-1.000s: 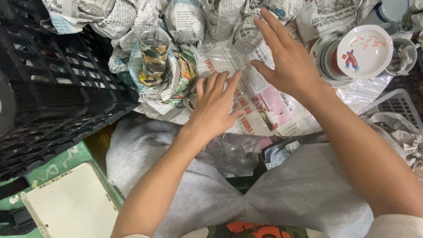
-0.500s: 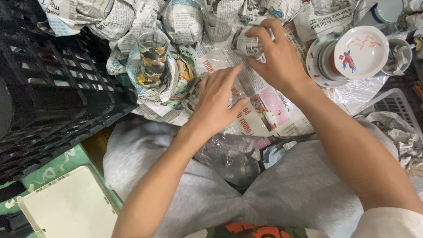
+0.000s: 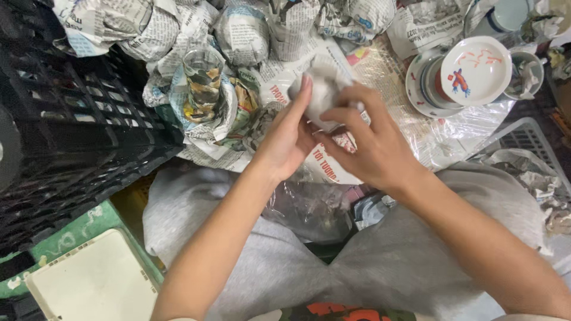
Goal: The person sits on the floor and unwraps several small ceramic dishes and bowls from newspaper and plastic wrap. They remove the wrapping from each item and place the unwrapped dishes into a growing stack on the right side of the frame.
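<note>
At the far left of the frame a black crate (image 3: 65, 137) fills the upper and middle edge, with a pale lid (image 3: 95, 285) on a green box below it at the lower left. Just right of the crate, a clear glass (image 3: 203, 80) stands upright in a nest of crumpled newspaper, and a row of paper-wrapped bundles (image 3: 244, 32) runs along the top. Moving toward the centre, the left hand (image 3: 285, 139) rises from the lower left, its fingers (image 3: 302, 98) nearly straight and pressed flat against the left side of a small whitish bundle (image 3: 321, 89); it cups rather than grips, the palm open toward the right. The bundle sits at upper centre of the frame, over a spread newspaper sheet (image 3: 333, 163), and what it wraps cannot be told. It lies between the two hands, roughly round, with no clear long axis. The right hand (image 3: 372, 148) comes in from the lower right and meets the bundle from the right and below, its fingers (image 3: 348, 113) curled loosely round the near side, thumb tucked toward the left hand. Both hands touch the bundle and are about equally near; the right has the firmer, more closed hold. The two hands touch or nearly touch below the bundle. Farther right, on clear plastic film, a white dish (image 3: 476, 71) with red markings tilts on a stack of plates (image 3: 422, 83), and a grey basket (image 3: 529, 142) shows at the right edge. Grey trousers (image 3: 380, 261) spread below.
</note>
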